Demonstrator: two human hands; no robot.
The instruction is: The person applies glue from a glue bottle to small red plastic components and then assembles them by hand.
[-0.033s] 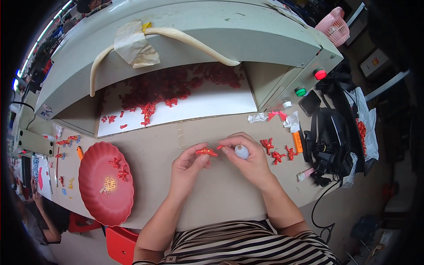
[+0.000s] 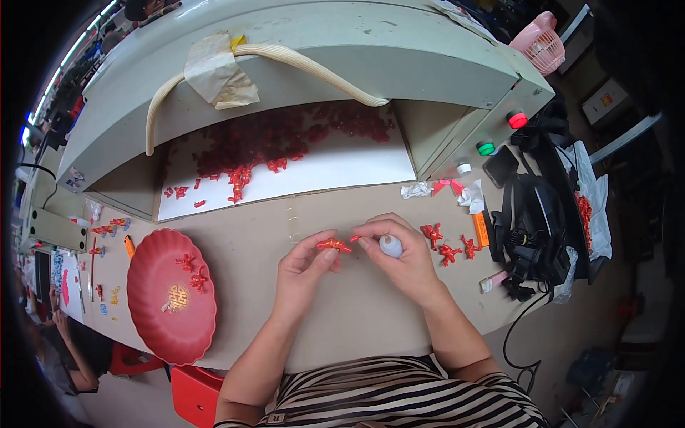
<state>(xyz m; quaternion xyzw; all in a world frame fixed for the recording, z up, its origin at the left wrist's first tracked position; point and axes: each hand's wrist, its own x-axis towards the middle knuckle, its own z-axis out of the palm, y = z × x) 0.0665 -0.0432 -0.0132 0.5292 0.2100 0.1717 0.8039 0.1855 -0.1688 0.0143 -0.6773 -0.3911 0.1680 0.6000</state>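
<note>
Left grip (image 2: 296, 269) pinched on red figurine (image 2: 332, 245), right grip (image 2: 410, 265) just beside, pinching small red piece (image 2: 354, 238), white bottle (image 2: 390, 246) also in it, three similar figures (image 2: 448, 254) on bench (image 2: 246, 246) to grips' right, red bowl (image 2: 153, 292) to their left, red heap (image 2: 246, 146) beyond.

I see a red figure (image 2: 333, 245), glossy with yellowish marks, lying roughly crosswise, pinched in the left hand (image 2: 298, 274). Just beside its right end I make out a tiny red piece (image 2: 354, 238) at the right hand's (image 2: 407, 267) fingertips; that palm cradles a rounded whitish bottle (image 2: 390, 246).
</note>
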